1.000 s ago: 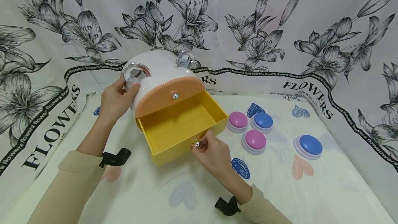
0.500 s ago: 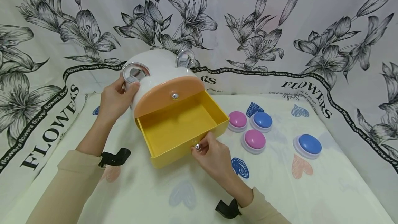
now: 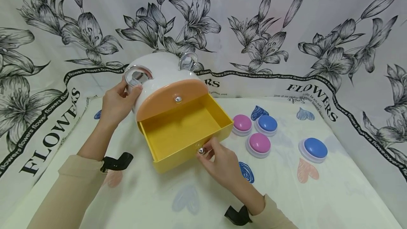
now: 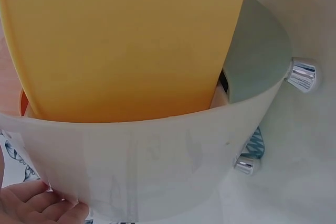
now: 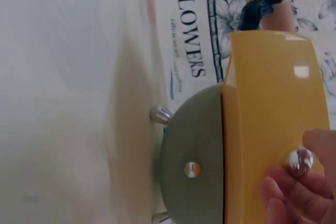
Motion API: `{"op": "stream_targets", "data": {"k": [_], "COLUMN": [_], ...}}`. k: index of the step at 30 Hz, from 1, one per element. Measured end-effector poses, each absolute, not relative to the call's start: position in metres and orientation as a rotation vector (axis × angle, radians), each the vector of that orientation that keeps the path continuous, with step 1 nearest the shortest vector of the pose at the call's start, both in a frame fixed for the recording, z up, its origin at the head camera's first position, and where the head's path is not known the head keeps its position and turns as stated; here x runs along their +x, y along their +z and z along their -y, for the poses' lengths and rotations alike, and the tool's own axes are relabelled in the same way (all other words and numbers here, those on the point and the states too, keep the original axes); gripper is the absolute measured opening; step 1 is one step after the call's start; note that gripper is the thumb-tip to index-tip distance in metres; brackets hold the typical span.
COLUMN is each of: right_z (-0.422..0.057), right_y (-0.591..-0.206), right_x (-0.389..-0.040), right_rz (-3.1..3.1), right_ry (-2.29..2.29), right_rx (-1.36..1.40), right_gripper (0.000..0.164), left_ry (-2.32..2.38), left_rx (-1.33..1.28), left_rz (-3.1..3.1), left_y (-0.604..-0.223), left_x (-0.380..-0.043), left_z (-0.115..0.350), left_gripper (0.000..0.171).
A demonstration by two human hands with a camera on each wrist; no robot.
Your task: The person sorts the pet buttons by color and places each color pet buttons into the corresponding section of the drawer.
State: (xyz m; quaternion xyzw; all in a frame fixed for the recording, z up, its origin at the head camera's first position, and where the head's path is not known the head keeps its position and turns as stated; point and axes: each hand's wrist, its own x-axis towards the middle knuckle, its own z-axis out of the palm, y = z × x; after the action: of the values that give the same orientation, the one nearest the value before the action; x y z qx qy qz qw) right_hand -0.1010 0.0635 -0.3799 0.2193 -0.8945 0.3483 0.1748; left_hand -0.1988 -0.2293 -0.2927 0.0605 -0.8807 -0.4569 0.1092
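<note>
A white rounded drawer box (image 3: 159,64) with two shiny ring ears stands left of centre in the head view, its yellow drawer (image 3: 181,130) pulled far out with nothing inside. Above the drawer is an orange front panel (image 3: 173,96) with a silver knob. My left hand (image 3: 119,101) grips the box's left side below one ear, thumb in front. In the left wrist view its fingertips press the white shell. My right hand (image 3: 220,163) has thumb and fingers around the drawer's silver knob (image 3: 201,150). Below the drawer, a green panel (image 5: 197,156) with its own knob shows in the right wrist view.
Right of the drawer sit two pink push lights (image 3: 260,142) and a blue one (image 3: 267,123), grouped together. Another blue push light (image 3: 315,148) stands farther right. A flower-printed cloth (image 3: 254,45) hangs behind the table, which has a heart-printed cover (image 3: 143,200).
The right hand has shifted slightly rightward at the knob, its fingers a little looser around it. The left hand stays on the box, and the drawer remains pulled out.
</note>
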Motion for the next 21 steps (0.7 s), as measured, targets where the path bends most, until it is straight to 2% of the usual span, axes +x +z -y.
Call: {"op": "stream_targets", "data": {"k": [9,21], "right_z": [-0.096,-0.146], "right_y": [-0.385,-0.394], "right_x": [-0.108,-0.122], "right_rz": [2.493,2.528], "right_ry": [1.134,1.130], "right_rx": [0.764,0.497], "right_gripper": [0.031,0.043], "left_ry": [-1.336,-1.333], "left_rx": [0.183,0.183], "left_rz": [2.596,2.596], "left_y": [-0.294,-0.295], "left_x": [-0.199,-0.200], "left_z": [0.229,0.229], "left_gripper": [0.076,0.076]}}
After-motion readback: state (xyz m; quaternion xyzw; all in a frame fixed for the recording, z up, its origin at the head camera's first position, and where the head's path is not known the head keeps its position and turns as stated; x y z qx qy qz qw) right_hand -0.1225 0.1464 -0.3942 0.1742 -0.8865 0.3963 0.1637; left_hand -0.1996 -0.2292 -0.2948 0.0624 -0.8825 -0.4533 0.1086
